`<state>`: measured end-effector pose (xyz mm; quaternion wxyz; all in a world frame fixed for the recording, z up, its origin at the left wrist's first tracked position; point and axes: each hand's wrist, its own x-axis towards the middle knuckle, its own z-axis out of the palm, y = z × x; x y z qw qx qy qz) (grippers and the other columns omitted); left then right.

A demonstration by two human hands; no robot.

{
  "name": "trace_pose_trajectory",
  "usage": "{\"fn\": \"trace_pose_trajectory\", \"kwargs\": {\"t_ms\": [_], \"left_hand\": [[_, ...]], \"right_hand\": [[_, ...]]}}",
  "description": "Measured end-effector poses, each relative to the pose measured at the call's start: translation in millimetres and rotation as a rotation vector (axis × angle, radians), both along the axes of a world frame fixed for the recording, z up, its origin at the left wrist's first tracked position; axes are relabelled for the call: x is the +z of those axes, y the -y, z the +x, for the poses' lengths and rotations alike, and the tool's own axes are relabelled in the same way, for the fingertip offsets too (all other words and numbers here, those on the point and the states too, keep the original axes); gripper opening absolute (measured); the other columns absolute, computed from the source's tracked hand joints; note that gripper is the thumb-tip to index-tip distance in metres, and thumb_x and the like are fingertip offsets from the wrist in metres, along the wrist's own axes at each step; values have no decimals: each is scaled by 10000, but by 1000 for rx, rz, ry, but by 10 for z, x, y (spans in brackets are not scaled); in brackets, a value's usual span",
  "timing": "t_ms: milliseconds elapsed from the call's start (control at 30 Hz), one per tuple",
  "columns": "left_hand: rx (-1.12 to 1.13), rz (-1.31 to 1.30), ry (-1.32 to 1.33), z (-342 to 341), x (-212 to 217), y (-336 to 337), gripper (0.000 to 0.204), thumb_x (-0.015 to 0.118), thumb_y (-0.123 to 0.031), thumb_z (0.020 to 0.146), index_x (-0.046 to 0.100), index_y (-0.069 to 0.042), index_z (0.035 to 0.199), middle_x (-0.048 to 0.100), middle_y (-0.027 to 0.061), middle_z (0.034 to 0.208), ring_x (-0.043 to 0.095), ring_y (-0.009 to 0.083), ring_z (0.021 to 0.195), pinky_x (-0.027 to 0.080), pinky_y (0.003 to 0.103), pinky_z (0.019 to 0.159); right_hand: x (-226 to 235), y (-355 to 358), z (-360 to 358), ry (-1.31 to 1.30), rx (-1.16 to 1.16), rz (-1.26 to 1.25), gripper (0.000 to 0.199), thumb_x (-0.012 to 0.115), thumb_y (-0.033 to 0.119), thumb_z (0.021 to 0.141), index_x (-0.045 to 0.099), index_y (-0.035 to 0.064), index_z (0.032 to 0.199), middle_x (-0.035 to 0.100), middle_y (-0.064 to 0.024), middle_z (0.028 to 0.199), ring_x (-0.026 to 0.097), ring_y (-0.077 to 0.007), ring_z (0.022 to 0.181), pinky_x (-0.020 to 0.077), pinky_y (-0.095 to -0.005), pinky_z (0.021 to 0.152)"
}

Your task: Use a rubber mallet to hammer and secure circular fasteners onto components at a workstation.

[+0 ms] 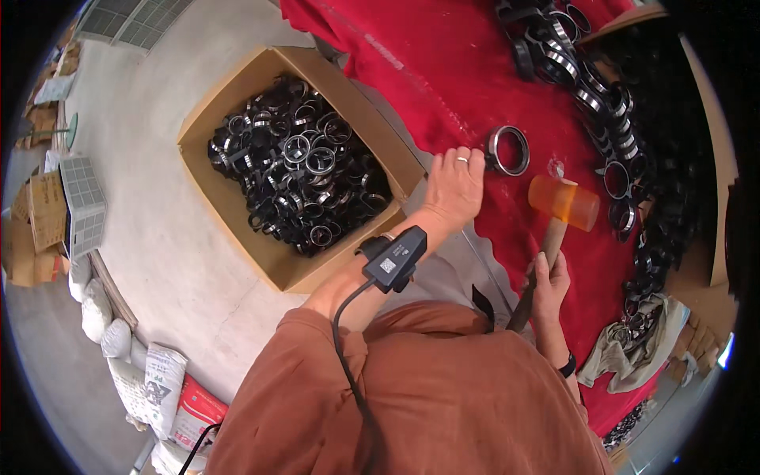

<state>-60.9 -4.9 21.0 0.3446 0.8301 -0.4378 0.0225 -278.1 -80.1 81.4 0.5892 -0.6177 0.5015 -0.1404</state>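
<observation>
- Concrete floor (158,229) runs under the workplace; I see sacks (150,380) and flattened cardboard lying along its left edge, out of the way.
- Beside me on that floor stands an open cardboard box (237,95), heaped with black metal rings (301,166), close to my left arm so that it is within easy reach.
- In front of me is the table, covered by a red cloth (443,71); I judge the cloth serves to cushion blows and stop parts sliding.
- My left hand (455,186) is stretched out over the cloth, fingers closed on the rim of a single ring (507,150), which lies flat on the cloth. I judge the hold is there to steady it in place.
- A small black device (393,260) with a cable is strapped at that wrist.
- My right hand (546,285) is clenched around the wooden handle of a mallet (564,202). Its orange head hangs just to the right of the held ring, above the cloth and not touching the ring.
- I judge the low grip on the handle gives swing and keeps the fingers away from the head.
- More rings (609,103) lie in a long row along the far and right side of the table, apart from the one being held.
- A crumpled grey rag (633,348) lies at the near right corner.
</observation>
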Motion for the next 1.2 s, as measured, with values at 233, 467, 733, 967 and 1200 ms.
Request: {"fn": "trace_pose_trajectory", "kwargs": {"t_ms": [233,467,733,967,1200], "left_hand": [[-159,-472,-410,-469,259,96,374,517,-17,711,409,47,1064,463,218,917,461,379,835,383,442,734],[-248,-488,-546,-234,416,46,479,608,-20,710,437,43,1153,463,206,1011,463,370,935,404,440,817],[472,-9,-811,595,-1486,-977,206,579,-162,808,608,0,932,597,194,901,585,322,863,469,358,769],[1269,-1107,-1934,919,-3156,-1463,635,754,-368,715,476,-145,1240,463,108,1232,356,376,1158,286,578,964],[1318,-1298,-1817,1556,-2826,-1529,654,703,-402,743,434,-178,1295,389,93,1372,285,371,1280,221,643,988]], "right_hand": [[246,206,874,186,-164,93,221,617,170,845,492,39,971,551,-37,710,483,-99,483,408,-238,433],[295,544,1167,89,-4,96,300,735,118,724,556,32,948,555,-10,710,485,-83,506,387,-216,431],[-83,1113,878,-14,10,78,305,659,161,780,521,13,1008,526,-13,716,433,-72,469,379,-217,400],[-334,1330,422,238,-61,208,491,627,228,777,424,26,1176,583,-101,962,488,-81,526,403,-180,409],[-285,1407,292,221,-5,171,595,628,240,765,380,51,1272,565,-116,1088,580,-126,732,504,-233,537]]}}
